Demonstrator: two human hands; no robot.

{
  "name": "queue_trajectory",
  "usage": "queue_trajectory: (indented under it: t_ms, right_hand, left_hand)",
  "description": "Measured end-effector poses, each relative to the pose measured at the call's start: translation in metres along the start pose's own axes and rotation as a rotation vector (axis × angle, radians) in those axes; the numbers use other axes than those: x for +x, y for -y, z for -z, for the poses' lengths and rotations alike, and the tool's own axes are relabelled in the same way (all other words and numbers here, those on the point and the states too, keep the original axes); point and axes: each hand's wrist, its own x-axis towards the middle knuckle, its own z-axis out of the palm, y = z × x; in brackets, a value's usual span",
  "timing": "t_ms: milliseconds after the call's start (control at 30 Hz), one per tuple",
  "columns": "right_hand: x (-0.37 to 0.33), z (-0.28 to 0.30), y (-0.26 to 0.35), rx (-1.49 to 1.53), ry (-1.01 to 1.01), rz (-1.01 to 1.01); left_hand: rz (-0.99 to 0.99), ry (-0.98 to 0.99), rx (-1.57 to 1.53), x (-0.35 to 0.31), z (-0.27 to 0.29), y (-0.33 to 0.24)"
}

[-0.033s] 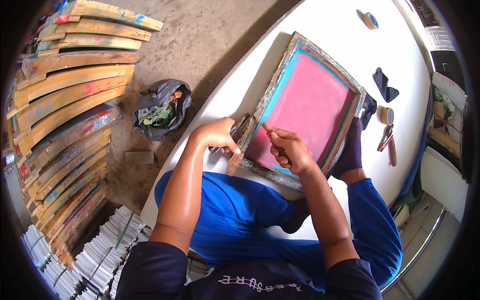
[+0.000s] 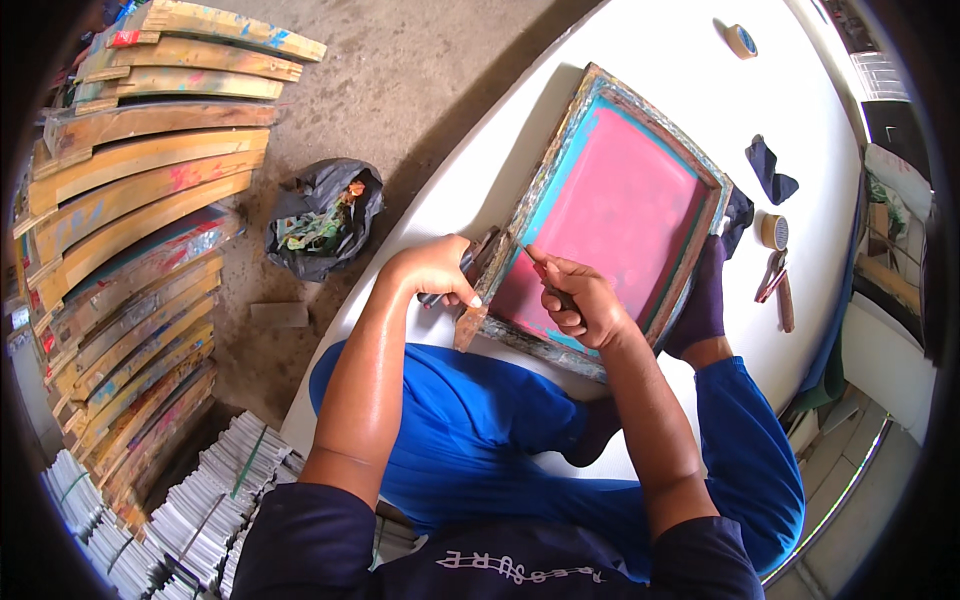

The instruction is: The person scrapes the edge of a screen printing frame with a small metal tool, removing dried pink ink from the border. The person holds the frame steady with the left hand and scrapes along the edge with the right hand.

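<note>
A wooden screen frame, crusted with old paint, lies slanted before me with pink mesh edged in turquoise. My left hand is at its left side, fingers closed around a dark tool that is mostly covered; its kind is unclear. Bare brown wood shows at the near left corner. In my right hand, fingers wrap a slim hand tool with a reddish part near its thin end. That end points at the frame's inner left edge; whether it touches is unclear.
Tape rolls, a dark cloth and a red-handled tool lie on the white surface at right. On the floor at left sit a black bag of scraps, stacked wooden frames and bundled paper.
My right hand and the slim tool's thin end have shifted very slightly right and toward me. My left hand and the frame look unmoved.
</note>
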Motion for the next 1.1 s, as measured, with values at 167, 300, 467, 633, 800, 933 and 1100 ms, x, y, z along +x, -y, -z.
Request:
queue_trajectory:
  t_ms: [167, 300, 467, 633, 800, 933, 1100]
  right_hand:
    - [0.002, 0.008, -0.004, 0.239, 0.108, -0.069]
    - [0.002, -0.004, -0.003, -0.264, -0.084, 0.138]
    - [0.005, -0.012, -0.02, -0.964, -0.331, 0.689]
    - [0.002, -0.029, -0.02, -1.112, -0.444, 0.73]
    - [0.002, -0.05, -0.01, -1.233, -0.511, 0.664]
    - [0.002, -0.053, -0.009, -1.213, -0.513, 0.64]
    - [0.007, -0.04, -0.015, -1.111, -0.468, 0.716]
  left_hand:
    - [0.029, -0.005, 0.006, -0.004, 0.001, -0.007]
    - [0.043, -0.017, 0.049, -0.005, 0.006, -0.015]
    - [0.067, -0.031, 0.065, -0.002, 0.005, -0.011]
    - [0.066, -0.025, 0.068, -0.005, 0.005, -0.017]
    - [0.074, -0.039, 0.082, -0.002, 0.005, -0.014]
    - [0.037, -0.051, 0.091, 0.003, 0.005, -0.005]
    - [0.049, -0.059, 0.065, -0.004, 0.005, -0.017]
